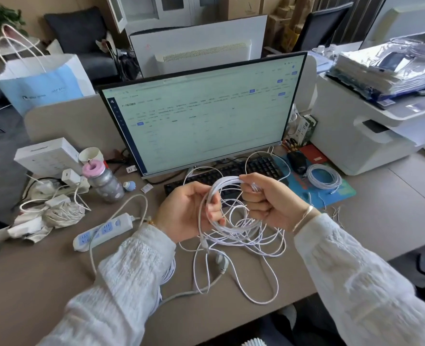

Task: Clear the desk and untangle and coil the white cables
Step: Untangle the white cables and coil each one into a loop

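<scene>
1. The left hand point(189, 211) curls its fingers round one side of a partly wound white cable point(227, 208); the right hand point(263, 198) grips the top of the same loops in a closed fist. Both hold the bundle above the desk point(44, 278), in front of the keyboard point(256, 168).
2. The rest of that cable hangs down in loose, crossing loops onto the desk, near a grey plug point(221, 262).
3. A second cable, already coiled point(323, 177), lies on the blue mat point(341, 193) to the right.
4. The cable looks thin, light and limp, so it should bend easily but snag on itself. It seems best held where the loops gather, feeding slack through slowly instead of tugging.
5. A white power strip point(104, 231) lies to the left, with a bottle point(105, 182) behind it.
6. Text on the monitor point(206, 116) and the paper bag point(41, 81) is too blurred to read; a small tag beneath the screen seems to begin "AI".
</scene>
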The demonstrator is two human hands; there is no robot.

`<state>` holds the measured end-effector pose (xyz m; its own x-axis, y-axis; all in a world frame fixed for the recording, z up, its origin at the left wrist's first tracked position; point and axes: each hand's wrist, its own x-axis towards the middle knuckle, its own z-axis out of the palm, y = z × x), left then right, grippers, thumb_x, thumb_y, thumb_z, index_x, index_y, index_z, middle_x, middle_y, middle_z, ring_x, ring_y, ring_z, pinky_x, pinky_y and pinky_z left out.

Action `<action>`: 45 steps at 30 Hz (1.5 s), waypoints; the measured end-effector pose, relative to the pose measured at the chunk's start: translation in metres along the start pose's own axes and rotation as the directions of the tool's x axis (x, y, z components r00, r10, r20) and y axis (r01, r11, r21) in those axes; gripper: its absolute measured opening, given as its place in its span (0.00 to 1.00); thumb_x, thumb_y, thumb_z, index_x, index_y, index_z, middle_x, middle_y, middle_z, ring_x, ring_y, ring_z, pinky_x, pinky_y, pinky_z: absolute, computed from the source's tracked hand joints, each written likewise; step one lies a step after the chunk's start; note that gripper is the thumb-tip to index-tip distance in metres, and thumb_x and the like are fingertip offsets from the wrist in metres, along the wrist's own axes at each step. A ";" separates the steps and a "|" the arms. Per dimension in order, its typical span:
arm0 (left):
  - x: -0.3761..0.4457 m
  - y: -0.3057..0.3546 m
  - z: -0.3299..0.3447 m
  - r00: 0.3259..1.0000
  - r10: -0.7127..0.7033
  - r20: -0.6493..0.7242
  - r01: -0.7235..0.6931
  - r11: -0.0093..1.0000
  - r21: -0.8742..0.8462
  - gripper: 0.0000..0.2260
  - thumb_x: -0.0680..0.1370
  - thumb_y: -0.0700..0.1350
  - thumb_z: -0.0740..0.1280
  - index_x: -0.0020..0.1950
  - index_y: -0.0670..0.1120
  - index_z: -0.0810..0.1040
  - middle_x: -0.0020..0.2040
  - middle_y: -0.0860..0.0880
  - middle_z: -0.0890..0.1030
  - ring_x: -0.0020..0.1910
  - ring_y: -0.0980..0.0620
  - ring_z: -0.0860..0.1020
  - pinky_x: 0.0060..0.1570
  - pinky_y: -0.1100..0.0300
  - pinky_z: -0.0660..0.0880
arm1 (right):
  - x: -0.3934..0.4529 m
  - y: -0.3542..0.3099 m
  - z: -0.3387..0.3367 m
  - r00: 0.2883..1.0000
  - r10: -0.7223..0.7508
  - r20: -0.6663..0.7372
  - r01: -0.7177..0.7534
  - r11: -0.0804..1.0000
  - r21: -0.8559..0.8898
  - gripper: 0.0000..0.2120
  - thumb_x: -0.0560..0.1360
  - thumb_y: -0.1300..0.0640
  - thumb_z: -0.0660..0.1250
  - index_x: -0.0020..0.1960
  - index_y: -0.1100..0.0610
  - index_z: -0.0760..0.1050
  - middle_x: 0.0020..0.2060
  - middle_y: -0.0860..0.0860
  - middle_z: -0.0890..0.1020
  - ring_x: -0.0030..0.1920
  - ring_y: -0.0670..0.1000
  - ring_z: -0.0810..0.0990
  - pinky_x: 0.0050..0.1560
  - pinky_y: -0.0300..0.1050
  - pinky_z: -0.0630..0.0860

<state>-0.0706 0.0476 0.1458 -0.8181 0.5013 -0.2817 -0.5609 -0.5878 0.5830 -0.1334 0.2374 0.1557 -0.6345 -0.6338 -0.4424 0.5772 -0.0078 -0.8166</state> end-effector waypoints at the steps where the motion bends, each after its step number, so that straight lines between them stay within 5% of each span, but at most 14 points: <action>1: 0.000 0.002 0.000 0.999 -0.037 0.026 0.036 0.999 0.026 0.16 0.76 0.48 0.59 0.38 0.40 0.80 0.25 0.48 0.71 0.24 0.51 0.71 0.40 0.54 0.76 | 0.000 0.000 0.003 1.000 -0.003 -0.012 0.003 1.000 -0.028 0.20 0.79 0.52 0.59 0.28 0.51 0.63 0.25 0.46 0.54 0.24 0.47 0.50 0.24 0.39 0.49; 4: 0.005 0.010 0.002 0.993 -0.110 0.053 0.106 0.992 0.070 0.21 0.81 0.55 0.53 0.47 0.42 0.79 0.22 0.51 0.68 0.19 0.55 0.64 0.33 0.58 0.73 | 0.003 -0.002 0.010 0.997 -0.052 -0.052 0.046 0.993 -0.111 0.20 0.80 0.52 0.59 0.30 0.51 0.62 0.26 0.47 0.54 0.23 0.47 0.50 0.26 0.41 0.47; 7: 0.008 0.015 0.011 0.997 -0.072 0.026 0.072 0.997 -0.003 0.17 0.81 0.54 0.56 0.38 0.46 0.72 0.20 0.55 0.60 0.18 0.57 0.54 0.23 0.64 0.67 | 0.007 -0.005 0.010 0.991 -0.130 -0.020 0.129 0.991 -0.026 0.18 0.79 0.48 0.61 0.33 0.55 0.71 0.24 0.47 0.57 0.22 0.45 0.55 0.25 0.39 0.51; 9: 0.008 0.018 0.017 1.000 0.012 -0.024 -0.014 0.998 -0.068 0.17 0.81 0.52 0.56 0.34 0.47 0.69 0.21 0.55 0.54 0.18 0.57 0.50 0.18 0.66 0.64 | 0.007 -0.003 0.010 0.991 -0.126 0.036 0.121 0.985 0.122 0.22 0.76 0.40 0.60 0.37 0.57 0.76 0.24 0.48 0.68 0.23 0.47 0.65 0.27 0.39 0.63; 11: 0.010 0.022 0.022 0.993 0.105 -0.048 -0.110 0.985 -0.136 0.17 0.80 0.51 0.56 0.33 0.47 0.68 0.21 0.55 0.54 0.18 0.57 0.50 0.16 0.67 0.60 | 0.010 0.002 0.008 0.993 -0.115 0.030 0.103 0.957 0.270 0.28 0.71 0.33 0.59 0.36 0.58 0.76 0.29 0.52 0.77 0.30 0.52 0.76 0.40 0.45 0.75; 13: 0.013 0.023 0.025 0.977 0.188 -0.105 -0.202 0.967 -0.152 0.17 0.80 0.51 0.57 0.33 0.48 0.67 0.19 0.55 0.57 0.19 0.57 0.49 0.17 0.67 0.57 | 0.012 0.008 0.010 0.988 -0.153 -0.006 0.143 0.913 0.383 0.30 0.70 0.30 0.56 0.35 0.58 0.74 0.29 0.52 0.78 0.34 0.53 0.79 0.49 0.50 0.76; 17: 0.018 0.017 0.025 0.940 0.265 -0.217 -0.280 0.959 -0.045 0.17 0.81 0.51 0.57 0.33 0.48 0.67 0.20 0.54 0.58 0.18 0.58 0.53 0.19 0.66 0.58 | 0.016 0.002 0.019 0.984 -0.152 -0.088 0.175 0.823 0.541 0.27 0.72 0.31 0.58 0.34 0.55 0.70 0.19 0.46 0.65 0.21 0.45 0.66 0.30 0.38 0.72; 21: 0.009 0.018 0.020 0.964 0.214 -0.157 -0.225 0.973 -0.053 0.19 0.80 0.50 0.56 0.30 0.46 0.68 0.19 0.53 0.59 0.19 0.56 0.55 0.27 0.62 0.66 | 0.011 -0.025 0.006 0.994 -0.101 0.027 0.087 0.939 0.332 0.24 0.74 0.37 0.61 0.32 0.56 0.68 0.16 0.45 0.57 0.19 0.45 0.52 0.21 0.36 0.57; 26: 0.001 0.022 0.021 0.970 0.179 -0.164 -0.189 0.981 -0.046 0.22 0.81 0.51 0.54 0.30 0.44 0.70 0.18 0.53 0.60 0.18 0.56 0.56 0.29 0.61 0.70 | 0.003 -0.036 -0.006 0.992 -0.025 0.123 0.001 0.982 0.188 0.21 0.74 0.42 0.62 0.32 0.59 0.71 0.17 0.46 0.58 0.19 0.46 0.56 0.25 0.39 0.65; 30: 0.004 0.033 0.012 0.930 0.235 -0.284 -0.258 0.965 -0.044 0.19 0.78 0.49 0.58 0.29 0.44 0.70 0.19 0.55 0.59 0.17 0.58 0.55 0.25 0.64 0.67 | -0.003 -0.021 -0.002 0.964 -0.118 0.240 0.072 0.979 0.192 0.19 0.74 0.42 0.65 0.36 0.58 0.72 0.20 0.46 0.63 0.23 0.47 0.61 0.40 0.43 0.71; 37: 0.005 0.025 0.030 0.976 0.135 -0.169 -0.122 0.989 0.089 0.19 0.78 0.48 0.57 0.28 0.46 0.67 0.18 0.55 0.57 0.17 0.57 0.57 0.27 0.61 0.68 | -0.011 -0.025 -0.010 0.991 -0.132 0.037 0.126 0.982 0.142 0.21 0.76 0.46 0.61 0.29 0.57 0.67 0.19 0.47 0.56 0.22 0.48 0.55 0.30 0.41 0.70; 41: 0.011 0.024 0.034 0.987 0.141 -0.070 -0.141 0.990 0.010 0.16 0.80 0.47 0.56 0.34 0.44 0.74 0.22 0.55 0.55 0.20 0.56 0.53 0.29 0.62 0.68 | -0.013 -0.029 -0.012 0.986 -0.163 0.022 0.155 0.968 0.199 0.19 0.77 0.45 0.60 0.34 0.58 0.70 0.21 0.47 0.56 0.23 0.47 0.54 0.28 0.40 0.68; 45: 0.014 0.026 0.036 0.974 0.197 -0.113 -0.201 0.979 -0.029 0.17 0.80 0.48 0.57 0.32 0.46 0.71 0.20 0.55 0.59 0.22 0.56 0.52 0.29 0.63 0.68 | -0.011 -0.029 -0.012 0.970 -0.240 0.033 0.228 0.953 0.201 0.15 0.78 0.49 0.60 0.39 0.59 0.71 0.26 0.48 0.52 0.23 0.45 0.55 0.28 0.39 0.69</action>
<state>-0.0925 0.0624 0.1843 -0.9215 0.3006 -0.2459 -0.3882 -0.6950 0.6052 -0.1492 0.2539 0.1804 -0.7368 -0.6389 -0.2211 0.5081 -0.3075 -0.8045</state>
